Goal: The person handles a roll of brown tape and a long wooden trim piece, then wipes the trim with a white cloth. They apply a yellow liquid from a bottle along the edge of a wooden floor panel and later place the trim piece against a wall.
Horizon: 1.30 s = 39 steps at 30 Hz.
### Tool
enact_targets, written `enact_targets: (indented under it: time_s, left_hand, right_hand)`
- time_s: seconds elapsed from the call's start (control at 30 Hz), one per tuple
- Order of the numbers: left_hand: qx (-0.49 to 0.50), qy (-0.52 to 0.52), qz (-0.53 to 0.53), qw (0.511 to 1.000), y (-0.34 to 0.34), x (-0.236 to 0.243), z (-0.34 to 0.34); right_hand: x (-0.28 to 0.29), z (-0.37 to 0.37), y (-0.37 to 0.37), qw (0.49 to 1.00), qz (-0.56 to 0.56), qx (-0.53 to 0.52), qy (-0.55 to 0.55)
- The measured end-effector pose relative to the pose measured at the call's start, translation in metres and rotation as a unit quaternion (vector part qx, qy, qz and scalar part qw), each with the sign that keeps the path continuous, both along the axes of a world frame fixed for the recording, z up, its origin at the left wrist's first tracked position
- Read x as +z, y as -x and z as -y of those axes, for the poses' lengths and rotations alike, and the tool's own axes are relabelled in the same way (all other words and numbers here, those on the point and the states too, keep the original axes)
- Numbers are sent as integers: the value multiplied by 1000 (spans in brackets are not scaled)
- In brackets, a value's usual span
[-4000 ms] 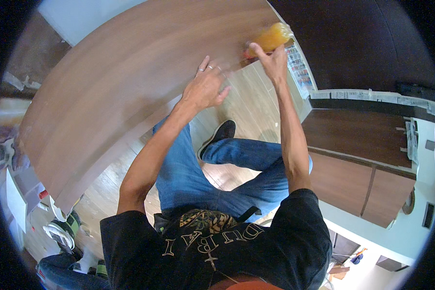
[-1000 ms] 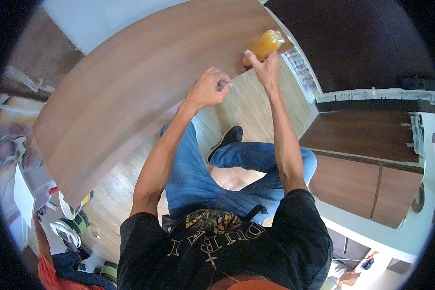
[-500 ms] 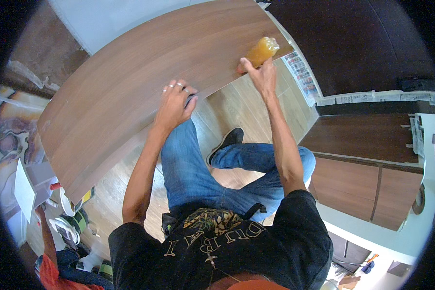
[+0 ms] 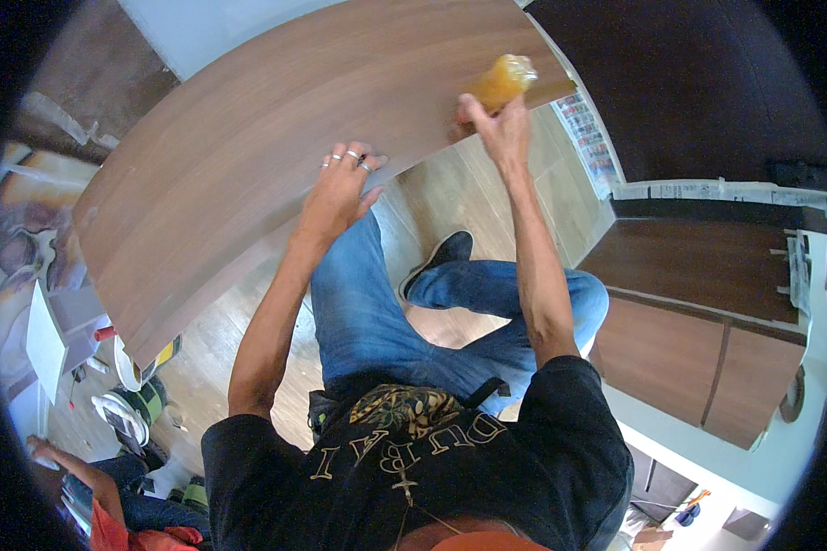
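Observation:
A broad brown wood-grain panel (image 4: 239,156) lies in front of me. My right hand (image 4: 504,133) is closed around a clear plastic bottle with amber contents (image 4: 504,81), slightly blurred. Its reddish end points down-left at the panel's near edge, and its bottom tips up to the right. Left of it, my left hand (image 4: 342,188), with rings on several fingers, lies over the same edge. Its fingers are stretched on the panel's surface and the thumb stands apart. What lies under the palm is hidden.
My bent legs in jeans (image 4: 368,303) are below the panel. At lower left a co-worker's arm (image 4: 87,473) reaches out near a green-and-black container (image 4: 147,404) and a white board (image 4: 46,340). Dark panels (image 4: 671,92) with taped edges stand at right.
My right hand and the bottle have shifted slightly up. My left hand has flattened on the panel edge; a dark patch earlier seen by its thumb is hidden. The co-worker's arm has dropped lower.

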<state>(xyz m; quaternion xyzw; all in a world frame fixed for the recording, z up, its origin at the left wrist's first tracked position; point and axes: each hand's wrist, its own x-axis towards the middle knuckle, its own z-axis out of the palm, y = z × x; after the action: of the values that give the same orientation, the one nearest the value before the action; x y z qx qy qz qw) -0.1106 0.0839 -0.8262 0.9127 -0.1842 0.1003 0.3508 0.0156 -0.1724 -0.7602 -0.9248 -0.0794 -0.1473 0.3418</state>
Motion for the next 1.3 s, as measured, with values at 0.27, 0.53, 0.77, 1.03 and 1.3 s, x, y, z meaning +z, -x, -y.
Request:
enact_targets:
  time_s: [0.27,0.53,0.77,1.03,1.3]
  left_hand:
    - [7,-6,3,1000,1,-1,1]
    - [4,-11,28,1000,1,-5,3]
    - [-4,15,25,1000,3,0,2]
    - [0,12,18,1000,3,2,0]
    - [3,13,40,999,1,-5,1]
  right_hand:
    - [-5,-17,11,999,30,9,40]
    - [3,-18,14,1000,-12,15,0]
    - [-1,-1,3,1000,6,-6,-14]
    - [7,-5,16,999,-41,3,-11]
    - [-4,-7,20,999,23,12,21]
